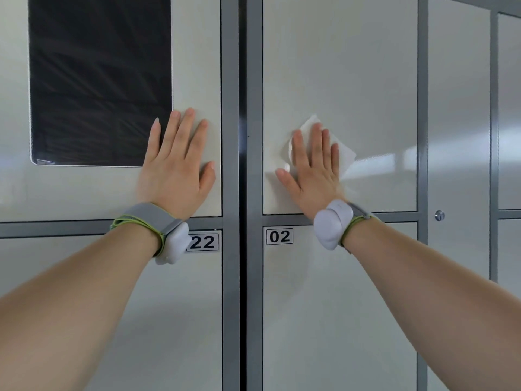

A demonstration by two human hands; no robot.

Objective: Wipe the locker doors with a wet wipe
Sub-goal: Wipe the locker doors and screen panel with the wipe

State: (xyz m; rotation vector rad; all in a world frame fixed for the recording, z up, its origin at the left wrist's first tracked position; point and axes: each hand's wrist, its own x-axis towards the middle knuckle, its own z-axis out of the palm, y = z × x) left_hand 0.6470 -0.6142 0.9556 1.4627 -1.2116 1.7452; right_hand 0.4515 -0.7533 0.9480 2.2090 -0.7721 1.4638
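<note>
Most of the wipe is under the right hand, just the edges peek out. Start of the 22 label is hidden behind the left wristband. Top of the dark panel is cut off, and the lock is too small to make out

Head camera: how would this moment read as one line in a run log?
right hand: flat, pressing wet wipe on locker door | left hand: flat on neighbouring door, no wipe
</note>
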